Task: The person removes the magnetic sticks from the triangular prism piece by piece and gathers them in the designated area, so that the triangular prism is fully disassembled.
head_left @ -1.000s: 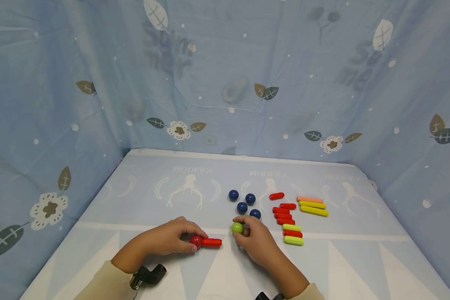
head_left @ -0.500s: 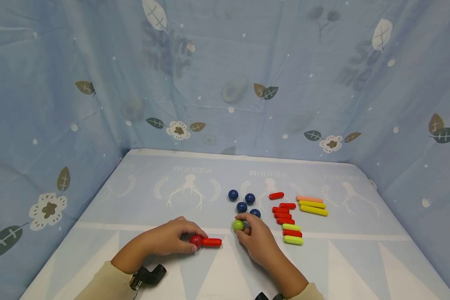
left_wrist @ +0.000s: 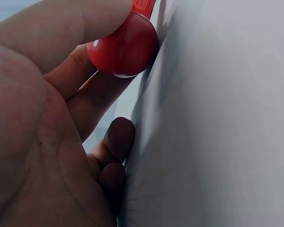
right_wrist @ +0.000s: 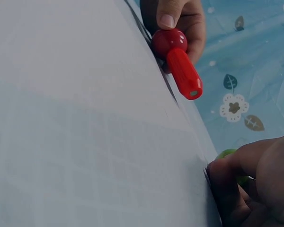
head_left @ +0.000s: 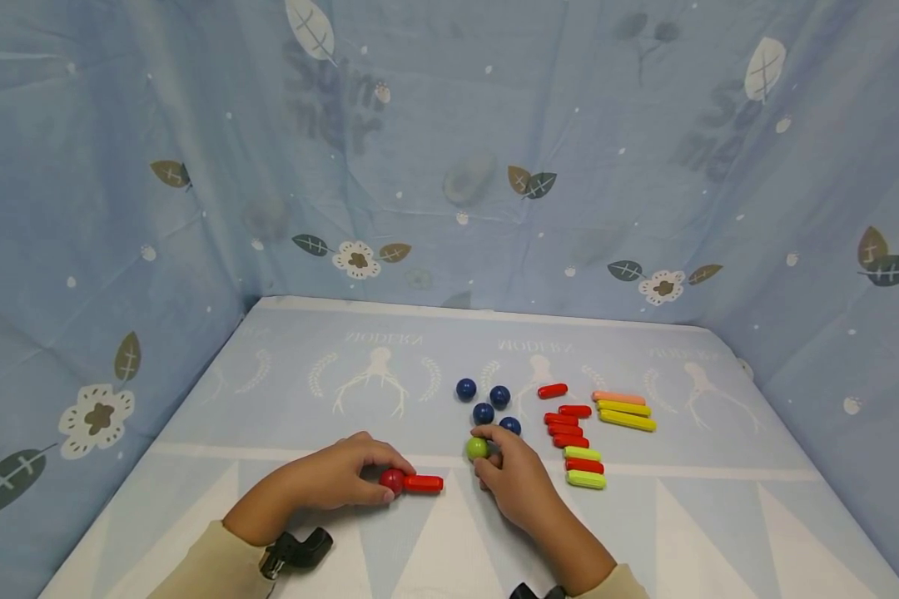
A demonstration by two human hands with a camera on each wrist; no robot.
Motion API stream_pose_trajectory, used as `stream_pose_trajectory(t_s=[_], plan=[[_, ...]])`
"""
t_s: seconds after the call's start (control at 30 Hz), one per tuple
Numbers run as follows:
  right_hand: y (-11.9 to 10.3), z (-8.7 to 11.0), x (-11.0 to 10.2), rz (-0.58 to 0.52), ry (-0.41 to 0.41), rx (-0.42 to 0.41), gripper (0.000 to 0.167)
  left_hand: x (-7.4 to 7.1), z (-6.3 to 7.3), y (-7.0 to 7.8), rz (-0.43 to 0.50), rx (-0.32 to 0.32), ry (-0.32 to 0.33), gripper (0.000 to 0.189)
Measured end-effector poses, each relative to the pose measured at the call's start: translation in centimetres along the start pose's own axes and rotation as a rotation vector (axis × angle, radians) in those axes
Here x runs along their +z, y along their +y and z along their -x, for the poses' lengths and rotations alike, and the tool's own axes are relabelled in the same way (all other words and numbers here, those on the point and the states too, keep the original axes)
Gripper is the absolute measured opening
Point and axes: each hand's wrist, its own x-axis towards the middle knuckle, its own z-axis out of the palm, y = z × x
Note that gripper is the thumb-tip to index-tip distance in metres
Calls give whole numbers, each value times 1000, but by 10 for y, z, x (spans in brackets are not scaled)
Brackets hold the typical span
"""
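Observation:
In the head view my left hand (head_left: 345,472) pinches a dark red ball (head_left: 392,480) between thumb and fingers, low on the table. A short red rod (head_left: 424,484) joins the ball's right side and points toward the other hand. The left wrist view shows the red ball (left_wrist: 125,46) close up, thumb across it. My right hand (head_left: 515,478) pinches a lime green ball (head_left: 476,448), just in front of the blue balls. From the right wrist, the green ball (right_wrist: 226,153) is mostly hidden behind the fingers, while the red rod's free end shows a small hole.
Several dark blue balls (head_left: 483,414) lie beyond the right hand. To their right, several red rods (head_left: 565,431) and two lime rods (head_left: 586,480) form a loose column. Two yellow rods (head_left: 627,422) and a pink rod (head_left: 618,398) lie farther right. Blue patterned curtains surround the table.
The right hand has shifted slightly away and to the right with the green ball, coming nearer the blue balls. The left hand, red ball and rod have stayed put.

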Motion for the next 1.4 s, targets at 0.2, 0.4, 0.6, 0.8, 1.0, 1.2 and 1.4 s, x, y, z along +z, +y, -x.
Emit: stream_pose_trajectory(t_s=[0.2, 0.4, 0.6, 0.8, 1.0, 1.2, 1.4], plan=[[0, 0, -1, -8, 12, 20, 45, 0, -1, 1, 3, -2, -4, 33], [1, 0, 0, -23, 14, 19, 46, 0, 0, 0, -6, -1, -7, 33], [2, 0, 1, -30, 16, 23, 45, 1, -1, 0, -6, 5, -6, 33], [2, -1, 1, -35, 23, 14, 45, 1, 0, 0, -6, 2, -2, 33], [0, -2, 0, -41, 20, 27, 46, 1, 0, -1, -8, 3, 0, 33], [0, -3, 0, -48, 23, 31, 46, 1, -1, -1, -2, 6, 3, 33], [-1, 0, 0, -15, 85, 6, 49, 1, 1, 1, 7, 7, 3, 33]])
